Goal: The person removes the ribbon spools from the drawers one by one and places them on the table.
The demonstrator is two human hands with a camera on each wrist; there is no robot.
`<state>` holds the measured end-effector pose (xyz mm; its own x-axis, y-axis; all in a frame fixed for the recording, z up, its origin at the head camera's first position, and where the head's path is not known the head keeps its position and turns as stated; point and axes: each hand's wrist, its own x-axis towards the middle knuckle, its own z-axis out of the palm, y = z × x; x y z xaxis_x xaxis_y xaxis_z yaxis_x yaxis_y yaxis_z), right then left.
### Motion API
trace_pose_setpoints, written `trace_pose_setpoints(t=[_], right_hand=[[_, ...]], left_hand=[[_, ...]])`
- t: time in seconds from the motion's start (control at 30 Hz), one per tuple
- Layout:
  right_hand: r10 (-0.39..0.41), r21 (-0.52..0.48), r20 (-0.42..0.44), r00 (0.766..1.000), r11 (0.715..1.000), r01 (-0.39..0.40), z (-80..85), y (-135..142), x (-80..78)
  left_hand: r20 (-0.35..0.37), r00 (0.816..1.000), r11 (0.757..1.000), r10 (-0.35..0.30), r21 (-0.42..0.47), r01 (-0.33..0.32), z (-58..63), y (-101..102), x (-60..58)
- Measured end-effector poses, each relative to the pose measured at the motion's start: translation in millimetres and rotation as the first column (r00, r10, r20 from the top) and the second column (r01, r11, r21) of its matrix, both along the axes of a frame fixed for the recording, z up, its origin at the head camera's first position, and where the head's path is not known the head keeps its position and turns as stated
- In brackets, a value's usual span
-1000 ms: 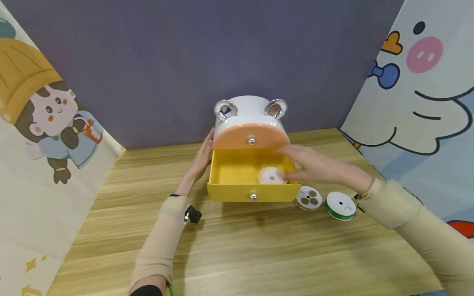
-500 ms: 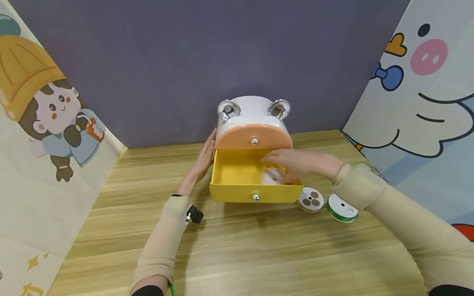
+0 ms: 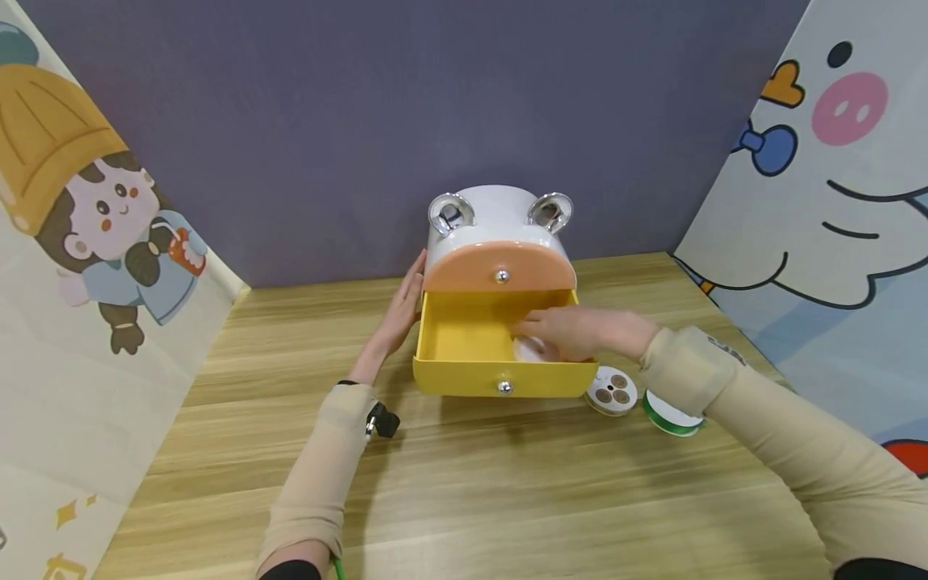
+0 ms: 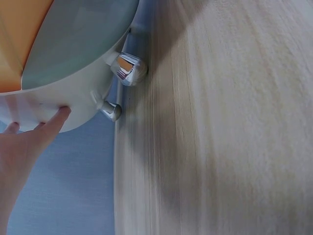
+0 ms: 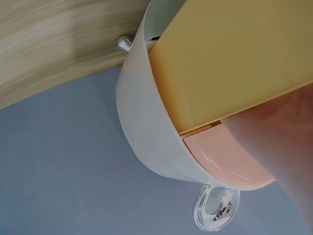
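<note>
My left hand [image 3: 399,316] lies with its fingers extended along the left side of a white, rounded cabinet [image 3: 495,211] with silver ears; in the left wrist view, its fingertips touch the white wall. The cabinet's yellow drawer [image 3: 464,379] is pulled out. Inside the drawer, at its front right, lies a pale pinkish-white ribbon spool [image 3: 532,349]. My right hand [image 3: 569,330] reaches in from the right, fingers bent over the spool and covering its back and right part. The thumb is hidden. In the right wrist view, the drawer's yellow wall [image 5: 234,63] hides the fingers.
A spool with brown discs [image 3: 611,391] and a green ribbon spool [image 3: 670,415], partly covered by the right sleeve, lie on the wooden table [image 3: 464,491]. Above the open drawer is a shut peach drawer [image 3: 471,267]. A grey-purple wall [image 3: 362,121] stands behind.
My right hand has moved left and down into the drawer, from its right edge to over the pale spool. My left hand has stayed at the cabinet's side.
</note>
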<state>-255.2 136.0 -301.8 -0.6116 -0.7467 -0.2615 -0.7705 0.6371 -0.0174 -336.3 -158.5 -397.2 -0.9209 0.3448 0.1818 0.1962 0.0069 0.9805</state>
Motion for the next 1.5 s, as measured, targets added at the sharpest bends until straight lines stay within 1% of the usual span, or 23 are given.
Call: trace_pose_setpoints(t=[0.13,0.2,0.33,0.43,0.53,0.63,0.8,0.87,1.0,1.07,1.13,1.3,1.43,1.5], right_hand=[[0.000,0.006,-0.016,1.000,1.000,0.000,0.1,1,1.6],[-0.001,0.007,-0.022,1.000,1.000,0.002,-0.2,1,1.9],[-0.012,-0.003,-0.021,1.000,1.000,0.012,-1.0,2,2.9],[-0.014,-0.019,-0.023,1.000,1.000,0.014,-2.1,3,3.5],[-0.001,-0.036,-0.039,0.999,0.999,-0.001,-3.2,4,2.6],[0.006,-0.061,-0.061,0.998,0.998,-0.010,-0.7,4,1.9],[-0.013,-0.121,-0.091,0.996,0.993,0.002,14.0,6,3.4],[-0.038,-0.147,-0.077,0.996,0.989,0.026,22.8,8,4.8],[-0.120,-0.183,-0.013,0.993,0.976,0.116,43.7,14,10.3],[-0.150,-0.188,-0.009,0.989,0.971,0.146,52.9,18,13.3],[-0.164,-0.193,-0.026,0.986,0.969,0.156,59.9,22,16.7],[-0.195,-0.207,-0.080,0.978,0.963,0.175,66.2,32,24.2],[-0.243,-0.219,-0.083,0.967,0.951,0.220,66.6,44,28.3],[-0.250,-0.224,-0.085,0.965,0.948,0.226,66.9,50,29.3]], left_hand=[[-0.018,1.000,1.000,0.011,0.003,-0.011,-10.7,0,-10.0],[-0.009,1.000,1.000,0.004,0.007,-0.004,-7.8,0,-8.2],[-0.001,1.000,1.000,-0.010,0.005,0.010,3.1,2,2.9],[0.001,1.000,1.000,-0.014,-0.002,0.014,8.5,3,9.6],[0.008,1.000,1.000,-0.016,0.001,0.016,8.9,4,10.5],[0.010,1.000,1.000,-0.016,0.007,0.015,9.8,4,11.1],[0.000,1.000,1.000,-0.008,0.004,0.008,9.8,4,11.0],[0.001,1.000,1.000,-0.009,0.004,0.009,9.6,3,11.2],[0.011,1.000,1.000,-0.010,0.007,0.010,10.0,3,12.3],[0.015,1.000,1.000,-0.008,0.008,0.008,10.3,3,12.6],[0.015,1.000,1.000,-0.005,0.008,0.004,10.3,3,12.9],[0.016,1.000,1.000,-0.001,0.016,0.000,11.3,2,13.2],[0.014,1.000,1.000,-0.002,0.010,0.002,11.6,2,12.3],[0.011,1.000,1.000,-0.003,0.005,0.003,11.5,2,12.1]])
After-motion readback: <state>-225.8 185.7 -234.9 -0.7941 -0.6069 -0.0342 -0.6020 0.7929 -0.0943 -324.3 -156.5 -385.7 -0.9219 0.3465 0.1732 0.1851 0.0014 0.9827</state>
